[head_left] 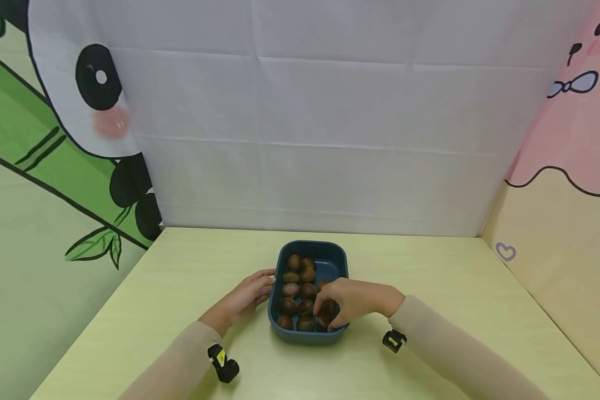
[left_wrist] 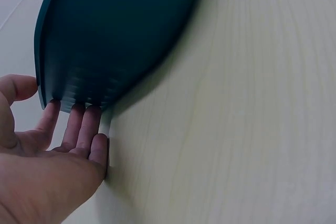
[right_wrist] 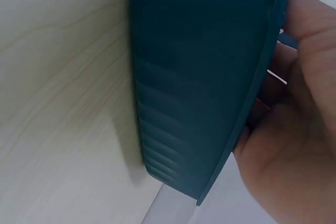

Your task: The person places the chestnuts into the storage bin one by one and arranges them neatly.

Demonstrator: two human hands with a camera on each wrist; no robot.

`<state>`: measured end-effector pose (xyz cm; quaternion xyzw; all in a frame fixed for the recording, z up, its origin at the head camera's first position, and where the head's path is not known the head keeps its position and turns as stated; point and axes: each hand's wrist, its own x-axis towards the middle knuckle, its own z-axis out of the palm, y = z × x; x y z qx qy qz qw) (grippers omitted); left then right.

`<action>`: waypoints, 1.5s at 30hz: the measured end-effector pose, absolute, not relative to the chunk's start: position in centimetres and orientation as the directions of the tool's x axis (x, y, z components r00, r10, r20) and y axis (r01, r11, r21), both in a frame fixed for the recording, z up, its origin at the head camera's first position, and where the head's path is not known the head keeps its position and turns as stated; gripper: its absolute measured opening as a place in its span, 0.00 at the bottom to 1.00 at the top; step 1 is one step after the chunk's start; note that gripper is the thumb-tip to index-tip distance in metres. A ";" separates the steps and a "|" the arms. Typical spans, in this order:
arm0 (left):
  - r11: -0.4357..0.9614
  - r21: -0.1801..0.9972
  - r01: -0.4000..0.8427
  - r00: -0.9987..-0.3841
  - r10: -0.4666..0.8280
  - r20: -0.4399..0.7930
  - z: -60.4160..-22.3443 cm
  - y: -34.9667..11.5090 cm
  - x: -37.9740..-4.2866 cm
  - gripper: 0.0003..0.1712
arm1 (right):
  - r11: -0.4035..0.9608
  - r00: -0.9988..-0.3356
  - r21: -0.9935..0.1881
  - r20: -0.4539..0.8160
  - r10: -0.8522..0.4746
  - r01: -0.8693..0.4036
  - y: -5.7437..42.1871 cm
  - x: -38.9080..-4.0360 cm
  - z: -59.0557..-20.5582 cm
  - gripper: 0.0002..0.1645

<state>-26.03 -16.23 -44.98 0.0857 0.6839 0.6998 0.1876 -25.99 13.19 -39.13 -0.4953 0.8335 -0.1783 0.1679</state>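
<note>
A dark blue-green plastic box [head_left: 332, 253] stands on the table, with several brown chestnuts [head_left: 290, 290] lying in rows inside. My left hand [head_left: 244, 300] is at the box's left side. In the left wrist view, the fingertips [left_wrist: 77, 109] touch its ribbed outer wall and the thumb is at the rim. My right hand [head_left: 352, 303] reaches over the right rim into the box, its thumb and fingers curled about a chestnut [head_left: 324, 319] near the front right corner. From the right wrist view, the box wall [right_wrist: 194, 77] hides what those fingers hold.
The pale wood-grain table [head_left: 410, 266] extends around the box. A white cloth backdrop [head_left: 320, 139] hangs behind it, with printed cartoon panels at left and right. A small black wrist camera [head_left: 223, 364] sits on the left sleeve and another camera [head_left: 394, 340] on the right.
</note>
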 end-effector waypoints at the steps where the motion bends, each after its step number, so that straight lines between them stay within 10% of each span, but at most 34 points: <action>1: 0.007 0.989 -0.146 -0.915 0.379 -0.138 -45.0 -16.2 -26.0 0.33 | 0.450 -0.453 -0.459 -0.110 -0.885 -0.766 13.1 -26.0 -39.2 0.20; 45: 0.027 0.990 -0.140 -0.921 0.364 -0.140 -44.9 -16.2 -25.8 0.33 | 0.443 -0.476 -0.544 -0.090 -0.875 -0.713 13.1 -26.3 -38.6 0.17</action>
